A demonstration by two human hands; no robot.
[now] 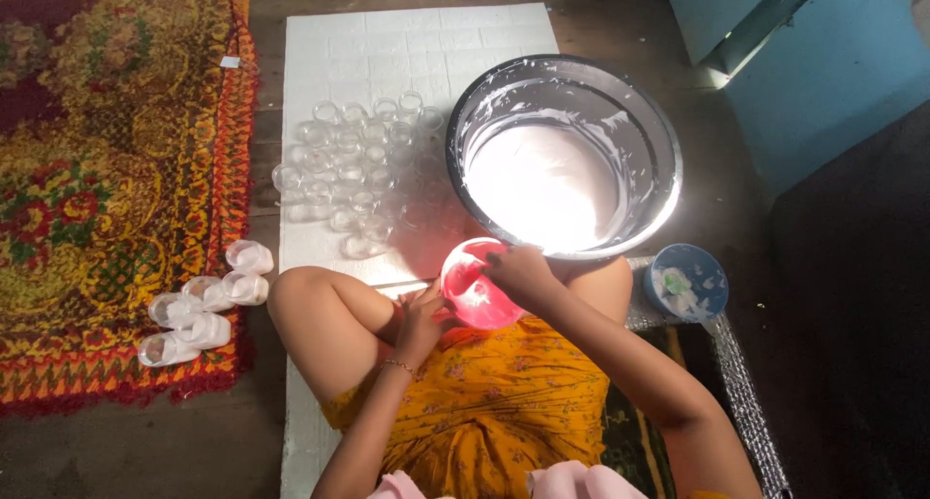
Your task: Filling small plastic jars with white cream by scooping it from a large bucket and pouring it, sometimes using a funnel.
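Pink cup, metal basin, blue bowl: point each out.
pink cup (473,296), head view, inner wall below the rim
metal basin (635,121), head view, right inner wall
blue bowl (702,262), head view, bare upper inside

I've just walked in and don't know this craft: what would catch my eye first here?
First, the big metal basin of bright white liquid, glaring in the light at centre right. Just below it, the person's right hand reaches into a small pink bowl that the left hand steadies. To the left, clear little cups cluster on a white board, beside a red patterned rug.
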